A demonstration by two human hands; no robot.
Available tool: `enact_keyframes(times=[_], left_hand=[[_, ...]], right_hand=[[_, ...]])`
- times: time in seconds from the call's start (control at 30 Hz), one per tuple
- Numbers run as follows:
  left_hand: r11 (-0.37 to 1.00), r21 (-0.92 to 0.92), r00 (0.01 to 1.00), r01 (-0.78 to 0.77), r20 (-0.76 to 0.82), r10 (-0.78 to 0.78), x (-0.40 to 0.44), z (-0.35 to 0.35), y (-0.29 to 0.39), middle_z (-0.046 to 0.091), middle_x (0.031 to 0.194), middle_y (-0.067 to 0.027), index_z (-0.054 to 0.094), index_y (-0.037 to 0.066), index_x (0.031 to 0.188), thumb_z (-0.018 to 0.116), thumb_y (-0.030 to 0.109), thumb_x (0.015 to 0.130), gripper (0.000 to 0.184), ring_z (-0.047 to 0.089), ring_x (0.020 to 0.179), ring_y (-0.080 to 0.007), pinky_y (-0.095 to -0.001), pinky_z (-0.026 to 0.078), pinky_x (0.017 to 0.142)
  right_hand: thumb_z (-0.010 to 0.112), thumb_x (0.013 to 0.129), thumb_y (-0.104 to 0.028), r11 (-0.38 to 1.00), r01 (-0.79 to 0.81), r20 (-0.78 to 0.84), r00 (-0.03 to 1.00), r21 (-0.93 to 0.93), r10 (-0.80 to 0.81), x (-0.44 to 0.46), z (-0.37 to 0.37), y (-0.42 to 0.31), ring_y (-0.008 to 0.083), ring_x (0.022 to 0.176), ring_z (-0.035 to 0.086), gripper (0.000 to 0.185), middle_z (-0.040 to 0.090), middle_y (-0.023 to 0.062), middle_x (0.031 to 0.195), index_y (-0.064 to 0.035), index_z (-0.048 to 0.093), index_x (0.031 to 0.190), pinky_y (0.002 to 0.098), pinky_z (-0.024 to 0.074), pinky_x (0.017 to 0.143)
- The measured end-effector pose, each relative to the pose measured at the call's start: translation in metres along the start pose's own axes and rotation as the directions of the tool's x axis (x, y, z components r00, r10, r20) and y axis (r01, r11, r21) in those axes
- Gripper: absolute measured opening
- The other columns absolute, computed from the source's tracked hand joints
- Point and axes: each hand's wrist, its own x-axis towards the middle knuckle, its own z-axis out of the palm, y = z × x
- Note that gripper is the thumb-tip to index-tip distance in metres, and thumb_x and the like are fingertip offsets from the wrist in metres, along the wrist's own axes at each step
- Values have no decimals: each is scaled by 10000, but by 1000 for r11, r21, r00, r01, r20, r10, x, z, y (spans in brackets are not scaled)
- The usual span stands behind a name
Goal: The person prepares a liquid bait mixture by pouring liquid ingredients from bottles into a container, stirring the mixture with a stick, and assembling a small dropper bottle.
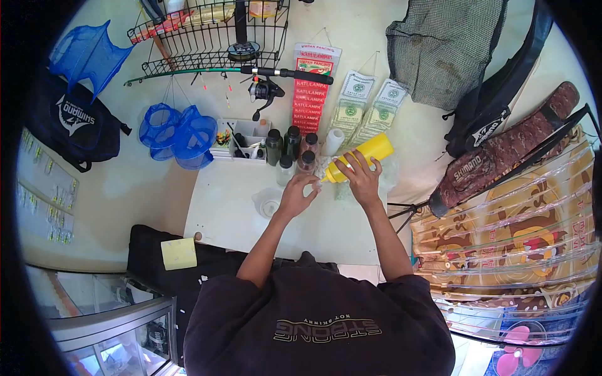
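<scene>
A yellow squeeze bottle (378, 148) lies tilted in my right hand (359, 177), its nozzle pointing down and to the left. My fingers wrap round its lower body. Close by the nozzle tip is my left hand (297, 195), thumb and fingertips brought together. Whatever they hold there is too small to make out. A clear round container (268, 205) stands on the white table (219, 213), left of my left hand. Just behind my hands are several jars, among them a clear jar with a white lid (285, 169) and a reddish one (306, 163). A white bottle (333, 141) stands behind the squeeze bottle.
A compartment box (241, 147) sits at the table's back left. Hanging above are a fishing rod with reel (266, 91), a wire basket (207, 37), blue nets (179, 135) and red packets (311, 94). A camouflage rod bag (495, 160) leans at right. A yellow pad (179, 254) lies front left.
</scene>
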Motion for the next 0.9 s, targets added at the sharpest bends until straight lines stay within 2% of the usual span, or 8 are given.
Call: enact_keyframes(times=[0.4, 0.47, 0.7, 0.77, 0.9], left_hand=[[1000, 18, 1000, -7, 2, 7, -3, 1, 4, 653, 1154, -87, 656, 82, 1113, 747, 153, 798, 336, 565, 1158, -266, -375, 453, 1007], [999, -21, 999, -45, -12, 45, -3, 3, 2, 667, 1111, -89, 645, 97, 1103, 728, 149, 793, 325, 566, 1117, -313, -408, 453, 971], [999, -18, 999, -50, -16, 50, -1, 2, 1, 674, 1096, -87, 639, 91, 1112, 729, 155, 796, 335, 571, 1106, -312, -403, 454, 970], [1000, 3, 1000, -12, 19, 12, 0, 0, 2, 659, 1141, -70, 642, 69, 1105, 743, 161, 801, 333, 566, 1139, -270, -371, 455, 994], [1000, -6, 1000, 15, 15, -15, -1, -2, 6, 659, 1129, -76, 634, 69, 1119, 746, 165, 800, 351, 568, 1132, -271, -375, 451, 994]], right_hand=[[602, 849, -143, 1000, 29, -13, 999, 3, -29, -3, 1, 2, 129, 1264, 511, 425, 601, -57, 1255, -341, 621, 1224, 451, 238, 1021], [606, 846, -138, 999, 28, -19, 999, 16, -27, -2, 0, 2, 131, 1262, 514, 422, 604, -57, 1254, -340, 625, 1217, 452, 241, 1020], [628, 824, -119, 999, 20, -30, 999, 36, -19, 2, 1, 2, 133, 1256, 519, 424, 607, -56, 1256, -333, 634, 1190, 451, 244, 1021], [628, 821, -124, 999, 15, -26, 1000, 32, -14, 2, 2, 2, 133, 1255, 519, 423, 605, -55, 1257, -330, 634, 1191, 454, 245, 1021], [622, 817, -118, 999, 9, -3, 1000, 38, -8, 2, 3, 1, 145, 1271, 502, 446, 588, -46, 1277, -318, 625, 1216, 466, 251, 1022]])
